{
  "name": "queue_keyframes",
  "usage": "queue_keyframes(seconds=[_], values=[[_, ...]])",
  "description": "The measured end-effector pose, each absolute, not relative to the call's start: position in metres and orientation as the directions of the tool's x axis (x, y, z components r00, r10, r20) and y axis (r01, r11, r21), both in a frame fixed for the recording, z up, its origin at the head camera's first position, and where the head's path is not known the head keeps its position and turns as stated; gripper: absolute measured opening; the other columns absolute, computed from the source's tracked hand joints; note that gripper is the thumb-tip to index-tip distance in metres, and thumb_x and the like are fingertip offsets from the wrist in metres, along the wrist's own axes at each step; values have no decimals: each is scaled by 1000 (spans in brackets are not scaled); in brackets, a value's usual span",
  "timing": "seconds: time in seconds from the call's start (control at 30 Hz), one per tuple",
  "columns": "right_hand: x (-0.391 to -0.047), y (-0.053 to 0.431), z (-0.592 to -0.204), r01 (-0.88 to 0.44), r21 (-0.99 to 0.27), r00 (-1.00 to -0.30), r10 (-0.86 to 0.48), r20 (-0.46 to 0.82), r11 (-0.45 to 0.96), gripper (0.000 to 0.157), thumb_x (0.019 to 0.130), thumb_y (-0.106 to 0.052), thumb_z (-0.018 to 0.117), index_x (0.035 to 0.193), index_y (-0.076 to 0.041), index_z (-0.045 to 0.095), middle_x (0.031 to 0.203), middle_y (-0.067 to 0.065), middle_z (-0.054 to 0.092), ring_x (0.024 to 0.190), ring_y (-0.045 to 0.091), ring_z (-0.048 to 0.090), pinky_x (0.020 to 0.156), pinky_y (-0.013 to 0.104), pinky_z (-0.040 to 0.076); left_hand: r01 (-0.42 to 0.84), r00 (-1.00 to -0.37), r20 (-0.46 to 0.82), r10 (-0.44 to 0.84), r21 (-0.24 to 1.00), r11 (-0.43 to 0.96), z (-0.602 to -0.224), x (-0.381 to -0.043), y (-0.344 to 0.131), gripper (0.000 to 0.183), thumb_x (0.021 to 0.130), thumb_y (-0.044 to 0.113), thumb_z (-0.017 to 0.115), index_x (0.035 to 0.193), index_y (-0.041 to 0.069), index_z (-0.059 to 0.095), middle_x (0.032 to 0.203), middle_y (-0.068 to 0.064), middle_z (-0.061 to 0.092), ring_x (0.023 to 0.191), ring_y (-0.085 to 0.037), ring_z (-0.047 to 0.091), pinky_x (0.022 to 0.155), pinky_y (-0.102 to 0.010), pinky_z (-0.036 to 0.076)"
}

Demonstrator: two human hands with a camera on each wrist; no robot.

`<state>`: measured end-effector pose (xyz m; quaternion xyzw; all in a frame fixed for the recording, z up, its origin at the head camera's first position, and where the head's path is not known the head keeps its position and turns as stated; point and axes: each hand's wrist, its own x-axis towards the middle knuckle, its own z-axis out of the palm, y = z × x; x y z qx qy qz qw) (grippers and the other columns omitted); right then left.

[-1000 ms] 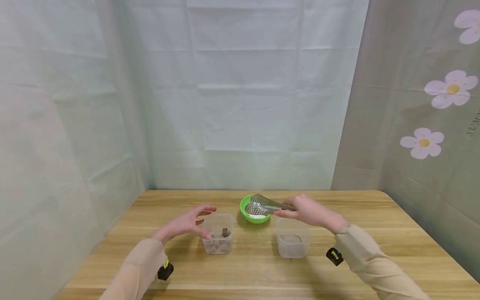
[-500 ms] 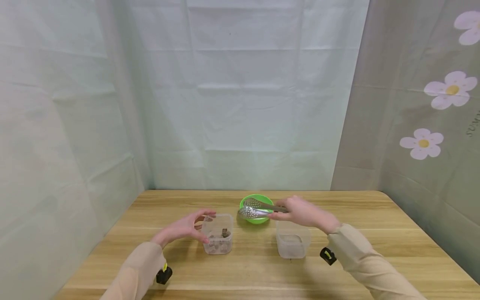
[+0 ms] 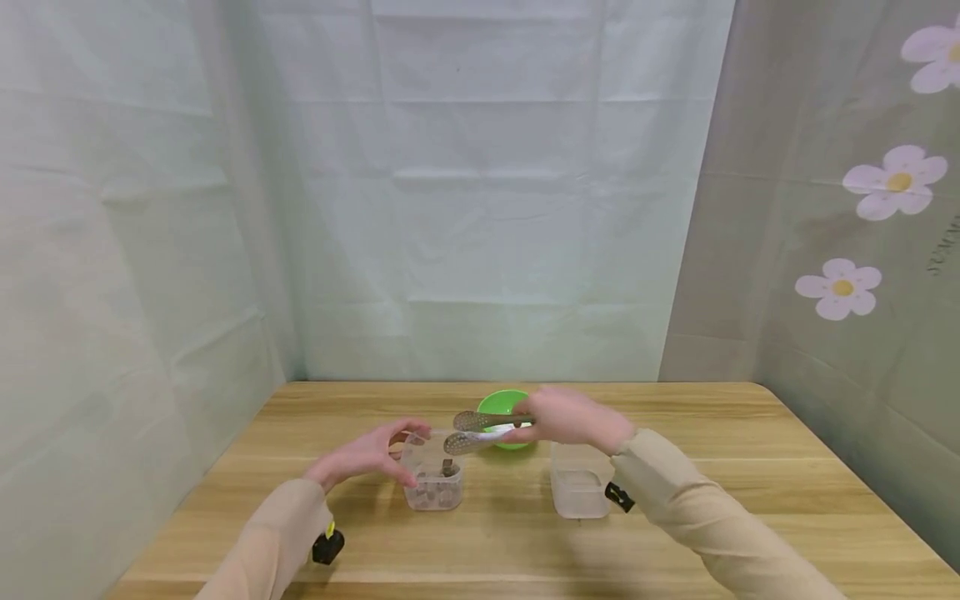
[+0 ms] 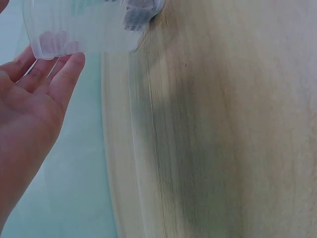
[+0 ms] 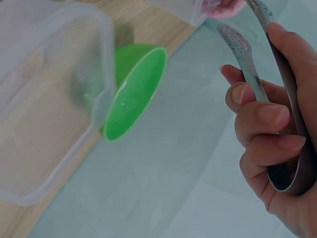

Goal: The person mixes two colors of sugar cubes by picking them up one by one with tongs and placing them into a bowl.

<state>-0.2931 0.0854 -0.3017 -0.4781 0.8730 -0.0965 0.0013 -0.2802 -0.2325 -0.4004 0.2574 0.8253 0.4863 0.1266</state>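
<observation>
My left hand [image 3: 367,454] holds a clear plastic container [image 3: 433,497] at its left side, fingers behind and thumb in front. Several small brown, cube-like pieces [image 3: 448,468] lie inside it; their kind is unclear. In my right hand [image 3: 570,417] is a pair of metal tongs [image 3: 467,442] with perforated heads. The tongs' heads are spread apart over the container's right rim, nothing visible between them. The right wrist view shows fingers curled round the tongs [image 5: 292,99]. In the left wrist view, fingertips touch the container wall [image 4: 99,34].
A green bowl [image 3: 497,403] stands behind and between the containers, partly hidden by the right hand; something white shows in it. A second clear plastic container [image 3: 581,505] stands at the right, below the right forearm. All rest on a wooden table [image 3: 487,550].
My right hand has carried the tongs left from over the green bowl to the left container. My left hand has closed in on that container's side.
</observation>
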Motion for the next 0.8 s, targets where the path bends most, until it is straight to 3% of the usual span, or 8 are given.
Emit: queue_keyframes(seconds=[0.23,0.5,0.67,0.8], values=[[-293,58,-298,-846,-49,-533,-845,45,531,26,82,-42,63,77,-16,67,63,-14,52,51,2,43,47,20,39,309,-839,58,540,869,387,-402,-280,-233,76,66,12,79,130,1,39,128,-13,42,119,-34,33,94,-49,31],[-289,33,-299,-810,106,-580,-815,3,577,33,78,-43,67,60,-18,54,52,-11,40,48,5,30,43,18,29,314,-826,67,559,879,358,-403,-281,-234,74,69,8,77,130,-3,36,128,-15,41,117,-34,35,93,-51,31],[-287,20,-302,-788,252,-576,-817,23,562,39,76,-43,69,57,-18,47,51,-10,39,47,5,30,42,18,33,305,-823,62,565,887,347,-402,-281,-234,73,70,8,77,130,-3,36,127,-16,41,117,-35,35,93,-52,31],[-285,9,-304,-756,381,-561,-827,40,532,38,74,-46,69,57,-19,48,51,-10,41,46,5,32,41,18,36,306,-819,65,569,890,338,-403,-283,-234,73,70,7,77,130,-4,36,127,-17,41,116,-35,35,92,-53,30]])
